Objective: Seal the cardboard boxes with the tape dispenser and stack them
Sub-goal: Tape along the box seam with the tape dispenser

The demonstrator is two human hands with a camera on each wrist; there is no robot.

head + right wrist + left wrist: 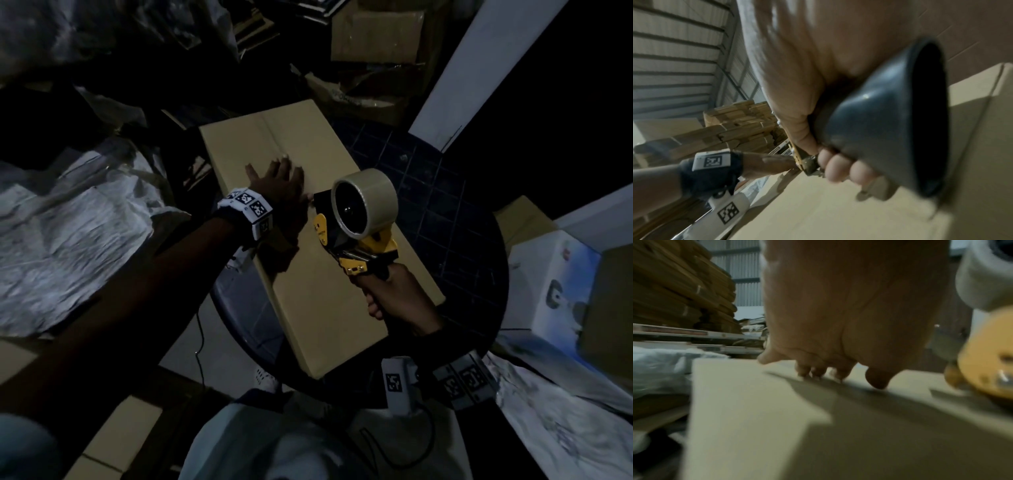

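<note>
Cardboard box [318,240] lies flat on a round table [462,212]. Head view: left hand [277,185] presses it with straight fingers; right hand [394,294] grips the tape dispenser [359,219] just beside. Left wrist view: fingertips [818,374] touch cardboard. Right wrist view: fingers [838,164] wrap the handle. Should the box slide, tape may wander off the seam.
</note>
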